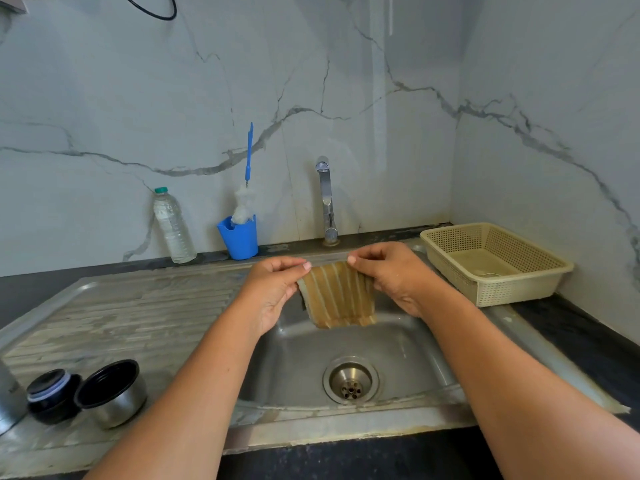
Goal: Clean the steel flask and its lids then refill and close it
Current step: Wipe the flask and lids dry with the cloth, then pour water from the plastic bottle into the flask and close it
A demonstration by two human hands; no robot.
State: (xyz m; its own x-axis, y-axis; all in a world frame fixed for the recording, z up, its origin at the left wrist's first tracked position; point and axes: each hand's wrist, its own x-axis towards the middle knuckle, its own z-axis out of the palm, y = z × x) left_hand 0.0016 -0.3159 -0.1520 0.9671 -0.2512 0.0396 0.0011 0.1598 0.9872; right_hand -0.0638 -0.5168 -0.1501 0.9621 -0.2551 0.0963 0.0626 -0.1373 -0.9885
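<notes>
I am holding a tan striped cloth [337, 296] stretched between both hands over the sink basin [398, 344]. My left hand [273, 289] is pinching its top left corner between thumb and fingers, and my right hand [391, 275] is pinching the top right corner the same way. The cloth is hanging between them, its lower edge free above the basin. Below my hands, the round drain [350, 381] is sitting in the basin floor. Just beyond my hands, the tap [327, 202] is standing at the back rim. Beyond and left of my left hand, a blue cup [240, 239] is holding a bottle brush [247, 188], with a clear plastic bottle [173, 230] farther left. Right of my right hand, a cream perforated basket [495, 265] is resting on the counter. Well left of my left hand and nearer to me, on the drainboard [121, 306], the steel outer lid [112, 393] is lying mouth up just beside the black inner lid [52, 396]. Left of those, only a cropped edge of the steel flask [8, 400] is showing.
</notes>
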